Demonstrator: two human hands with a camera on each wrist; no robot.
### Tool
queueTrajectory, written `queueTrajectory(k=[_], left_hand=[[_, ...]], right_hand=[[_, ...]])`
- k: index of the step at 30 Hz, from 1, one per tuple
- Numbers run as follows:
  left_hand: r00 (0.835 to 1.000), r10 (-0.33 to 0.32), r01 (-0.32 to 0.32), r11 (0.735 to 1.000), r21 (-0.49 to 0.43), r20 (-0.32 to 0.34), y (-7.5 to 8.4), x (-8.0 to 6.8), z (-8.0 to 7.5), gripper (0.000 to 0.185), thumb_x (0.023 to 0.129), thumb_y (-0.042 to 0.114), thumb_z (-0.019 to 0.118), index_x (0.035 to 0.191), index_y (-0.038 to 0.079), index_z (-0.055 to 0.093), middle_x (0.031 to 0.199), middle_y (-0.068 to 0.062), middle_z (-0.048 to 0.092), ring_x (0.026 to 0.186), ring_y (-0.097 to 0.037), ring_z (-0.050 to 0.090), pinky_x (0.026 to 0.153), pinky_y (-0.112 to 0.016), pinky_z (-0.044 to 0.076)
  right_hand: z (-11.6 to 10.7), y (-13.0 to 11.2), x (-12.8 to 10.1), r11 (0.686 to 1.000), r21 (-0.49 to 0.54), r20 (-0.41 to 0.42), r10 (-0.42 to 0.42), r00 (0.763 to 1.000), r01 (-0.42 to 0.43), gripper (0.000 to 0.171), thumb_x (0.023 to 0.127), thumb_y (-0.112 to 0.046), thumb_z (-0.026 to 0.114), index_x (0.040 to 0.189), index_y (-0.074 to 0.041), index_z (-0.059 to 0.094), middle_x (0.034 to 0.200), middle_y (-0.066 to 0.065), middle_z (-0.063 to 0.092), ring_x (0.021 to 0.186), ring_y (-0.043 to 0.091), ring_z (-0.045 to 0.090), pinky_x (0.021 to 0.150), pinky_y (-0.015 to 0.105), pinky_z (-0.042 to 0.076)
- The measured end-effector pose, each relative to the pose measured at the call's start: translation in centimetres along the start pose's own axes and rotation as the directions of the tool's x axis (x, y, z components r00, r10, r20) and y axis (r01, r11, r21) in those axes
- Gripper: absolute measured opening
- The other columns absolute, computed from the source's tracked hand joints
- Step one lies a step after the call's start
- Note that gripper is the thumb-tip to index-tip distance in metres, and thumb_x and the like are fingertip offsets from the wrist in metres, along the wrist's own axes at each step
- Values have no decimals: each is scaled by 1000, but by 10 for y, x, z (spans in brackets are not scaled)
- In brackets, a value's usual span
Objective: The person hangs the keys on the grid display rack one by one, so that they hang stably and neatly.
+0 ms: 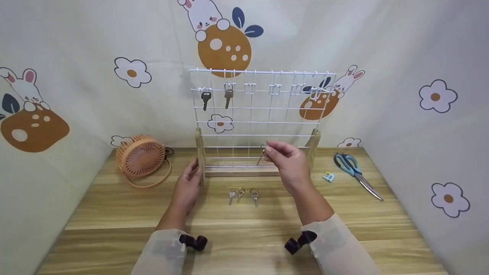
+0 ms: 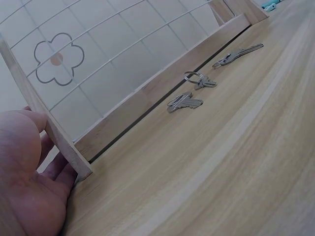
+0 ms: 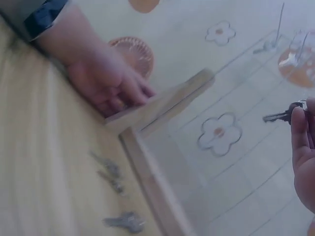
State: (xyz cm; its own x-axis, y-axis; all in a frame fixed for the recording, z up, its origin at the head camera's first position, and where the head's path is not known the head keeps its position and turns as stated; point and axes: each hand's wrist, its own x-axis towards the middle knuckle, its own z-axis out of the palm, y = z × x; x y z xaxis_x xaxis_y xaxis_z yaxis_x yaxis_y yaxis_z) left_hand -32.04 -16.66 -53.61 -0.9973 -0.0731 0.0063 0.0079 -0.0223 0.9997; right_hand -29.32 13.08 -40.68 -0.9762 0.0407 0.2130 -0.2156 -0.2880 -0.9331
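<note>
Before the white wire rack (image 1: 259, 114), right hand (image 1: 288, 162) pinches a metal key (image 1: 261, 156).

Even, soft lighting is filling all views; shadows are lying faint. Head view is bowing at its edges. Right wrist view is blurring heavily; left wrist view is staying sharp.

Legible markings: none.
No text, brand, number or sign could be read in any view; print on the small blue item (image 1: 328, 176) was too small.
</note>
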Motion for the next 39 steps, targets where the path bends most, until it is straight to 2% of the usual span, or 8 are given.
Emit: queueTrajectory(k=[8, 11, 16, 21, 27, 33, 39], left_hand=[[1000, -8, 8, 1000, 13, 8, 0, -1, 0, 53, 115, 30, 53, 165, 20, 41, 170, -8, 41, 159, -29, 39, 131, -49, 37], [1000, -2, 1, 1000, 25, 11, -1, -2, -1, 55, 115, 30, 52, 167, 18, 39, 171, -9, 41, 159, -31, 38, 130, -52, 37], [1000, 13, -13, 1000, 28, 3, -2, -3, -2, 54, 115, 27, 51, 167, 14, 38, 170, -13, 42, 159, -34, 39, 129, -54, 37], [1000, 9, -9, 999, 34, -7, -3, -2, -2, 53, 115, 28, 52, 166, 17, 40, 170, -12, 42, 159, -33, 39, 130, -54, 37], [1000, 9, -9, 999, 37, -2, -3, 0, -3, 54, 115, 28, 52, 166, 18, 39, 171, -10, 41, 159, -31, 39, 130, -52, 37], [1000, 13, -12, 1000, 29, -9, -2, 1, -3, 52, 115, 26, 53, 165, 18, 42, 170, -11, 42, 159, -32, 40, 130, -51, 37], [1000, 4, -4, 999, 35, -10, -2, 0, 0, 52, 115, 30, 53, 165, 21, 42, 170, -9, 42, 158, -31, 40, 129, -52, 39]], right_hand=[[33, -63, 26, 990, -89, 74, -103, 992, 109, 27, 101, 4, 69, 127, 12, 70, 107, 10, 77, 90, 14, 76, 89, 27, 66], [49, -82, 35, 988, -72, 77, -135, 988, 140, 28, 101, 4, 69, 128, 12, 70, 109, 12, 75, 92, 14, 75, 91, 28, 66], [71, -101, 48, 991, -7, 64, -136, 989, 136, 32, 102, 0, 70, 132, 9, 68, 109, 10, 73, 95, 17, 76, 94, 29, 65], [84, -103, 56, 992, 6, 37, -128, 991, 127, 33, 102, -3, 70, 134, 6, 69, 111, 12, 73, 96, 18, 77, 96, 29, 64], [86, -96, 60, 991, -9, 11, -134, 991, 134, 30, 103, -6, 69, 132, 3, 71, 114, 12, 71, 100, 20, 77, 99, 29, 63], [77, -86, 60, 991, -31, 23, -127, 992, 128, 29, 103, -6, 70, 132, 1, 72, 118, 15, 70, 103, 22, 76, 98, 30, 64], [55, -69, 52, 988, -87, 48, -127, 991, 130, 28, 104, -6, 69, 131, 2, 72, 121, 20, 71, 105, 22, 76, 99, 32, 64]])
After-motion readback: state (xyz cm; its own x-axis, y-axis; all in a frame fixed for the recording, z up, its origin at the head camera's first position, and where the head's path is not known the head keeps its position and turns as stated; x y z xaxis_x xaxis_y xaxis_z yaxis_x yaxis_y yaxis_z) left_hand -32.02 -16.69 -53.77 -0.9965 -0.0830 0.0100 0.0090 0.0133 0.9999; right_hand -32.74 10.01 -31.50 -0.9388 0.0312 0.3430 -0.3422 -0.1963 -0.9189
